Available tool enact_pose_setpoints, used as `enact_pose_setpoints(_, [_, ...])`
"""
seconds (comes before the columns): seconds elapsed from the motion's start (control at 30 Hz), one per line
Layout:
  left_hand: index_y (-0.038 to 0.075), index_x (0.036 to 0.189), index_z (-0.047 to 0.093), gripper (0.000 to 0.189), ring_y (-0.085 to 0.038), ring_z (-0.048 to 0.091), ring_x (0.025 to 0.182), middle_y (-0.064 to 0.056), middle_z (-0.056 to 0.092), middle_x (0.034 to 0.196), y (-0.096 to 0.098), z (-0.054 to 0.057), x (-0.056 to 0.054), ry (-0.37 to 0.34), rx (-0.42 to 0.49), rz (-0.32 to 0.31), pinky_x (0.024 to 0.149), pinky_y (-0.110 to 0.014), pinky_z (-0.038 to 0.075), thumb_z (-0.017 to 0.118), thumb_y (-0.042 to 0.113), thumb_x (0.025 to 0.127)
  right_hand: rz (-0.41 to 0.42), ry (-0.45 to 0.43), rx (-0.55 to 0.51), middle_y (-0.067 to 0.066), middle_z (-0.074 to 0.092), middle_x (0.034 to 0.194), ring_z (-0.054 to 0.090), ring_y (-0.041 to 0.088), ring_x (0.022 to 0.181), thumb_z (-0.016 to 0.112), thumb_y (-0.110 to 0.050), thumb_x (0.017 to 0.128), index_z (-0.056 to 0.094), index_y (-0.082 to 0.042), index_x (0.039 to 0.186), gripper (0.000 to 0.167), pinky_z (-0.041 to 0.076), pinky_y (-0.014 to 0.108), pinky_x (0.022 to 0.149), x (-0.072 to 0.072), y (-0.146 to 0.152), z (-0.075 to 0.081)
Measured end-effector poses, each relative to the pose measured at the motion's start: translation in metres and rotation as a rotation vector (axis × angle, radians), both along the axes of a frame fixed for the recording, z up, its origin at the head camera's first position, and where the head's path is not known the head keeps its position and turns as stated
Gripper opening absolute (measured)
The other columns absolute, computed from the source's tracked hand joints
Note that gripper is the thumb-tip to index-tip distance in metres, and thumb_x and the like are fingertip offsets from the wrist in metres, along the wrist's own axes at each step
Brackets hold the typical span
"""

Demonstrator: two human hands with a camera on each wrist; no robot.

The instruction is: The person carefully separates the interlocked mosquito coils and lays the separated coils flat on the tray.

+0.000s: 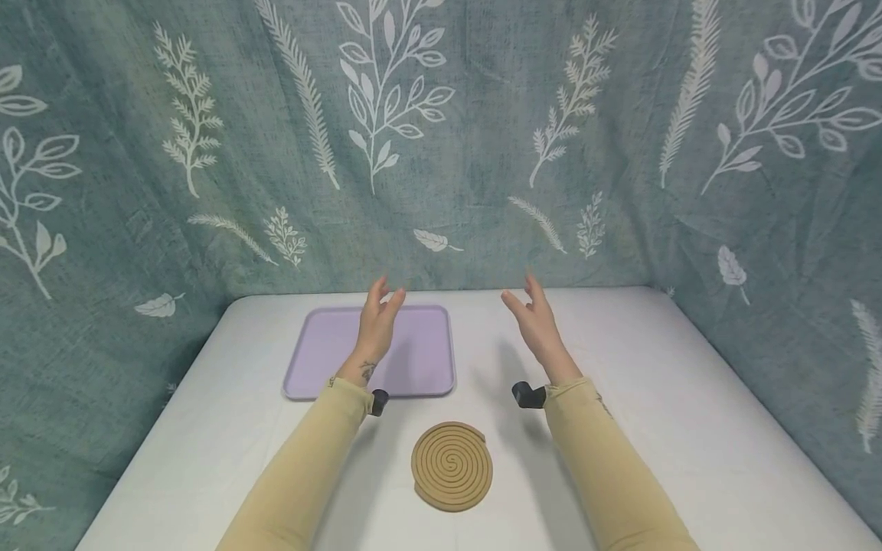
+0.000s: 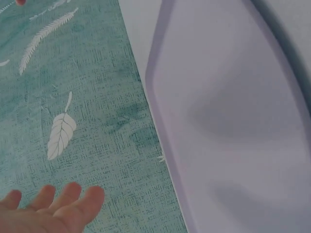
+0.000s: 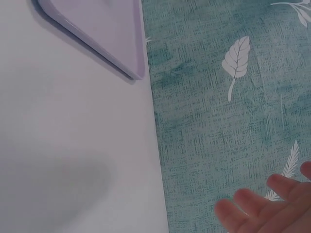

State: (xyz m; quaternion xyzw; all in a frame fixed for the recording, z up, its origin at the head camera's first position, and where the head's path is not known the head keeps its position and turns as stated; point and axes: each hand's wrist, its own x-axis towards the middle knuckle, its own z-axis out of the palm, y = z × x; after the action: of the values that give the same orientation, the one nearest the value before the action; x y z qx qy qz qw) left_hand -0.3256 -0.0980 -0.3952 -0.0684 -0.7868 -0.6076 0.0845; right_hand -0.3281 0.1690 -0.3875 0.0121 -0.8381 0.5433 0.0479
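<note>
My left hand (image 1: 376, 329) is raised over the lilac tray (image 1: 426, 360), fingers extended and holding nothing. To the right of the tray, my right hand (image 1: 540, 325) hovers above the white table with its fingers spread, also holding nothing. The palms face each other across a gap. A flat tan coil (image 1: 452, 467), wound in a spiral like a rolled-up cord, lies on the table nearer to me, between the two forearms. In the left wrist view the tray (image 2: 228, 97) shows only shadows on its surface.
The white table (image 1: 620, 344) has rounded far corners. Green fabric with white leaf prints (image 1: 482, 115) hangs behind it and along both sides. Each wrist carries a small black device, such as the right one (image 1: 529, 395) by the sleeve cuff.
</note>
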Motion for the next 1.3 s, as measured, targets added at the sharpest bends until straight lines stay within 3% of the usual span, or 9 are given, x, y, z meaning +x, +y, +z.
enact_pose_setpoints(0.4, [0.005,0.145,0.022,0.062,-0.043,0.035,0.129,-0.022,0.028,0.146,0.012,-0.009,0.031,0.051,0.085,-0.027,0.104,-0.055,0.033,0.044,0.035,0.095,-0.007,0.004,-0.042,0.014,0.012,0.154,0.018,0.041,0.138,0.048,-0.047,0.093,0.005,-0.016,0.150,0.078,0.026,0.055,0.108,0.030,0.003,-0.014])
enact_pose_setpoints(0.9, [0.005,0.144,0.025,0.069,-0.044,0.035,0.128,-0.022,0.030,0.145,0.011,-0.014,0.063,0.093,0.071,-0.049,0.103,-0.055,0.034,0.044,0.047,0.092,0.046,0.028,-0.029,0.015,0.015,0.154,0.022,0.039,0.138,0.048,-0.040,0.094,0.009,-0.013,0.149,0.072,0.028,0.056,0.107,0.060,-0.007,-0.020])
enact_pose_setpoints(1.3, [0.009,0.145,0.024,0.070,-0.045,0.032,0.130,-0.019,0.029,0.146,0.014,-0.022,0.085,0.070,0.087,-0.078,0.103,-0.057,0.032,0.046,0.048,0.091,0.043,0.017,-0.008,0.017,0.018,0.153,0.026,0.042,0.135,0.050,-0.039,0.094,0.013,-0.012,0.149,0.072,0.031,0.059,0.104,0.080,-0.008,-0.036])
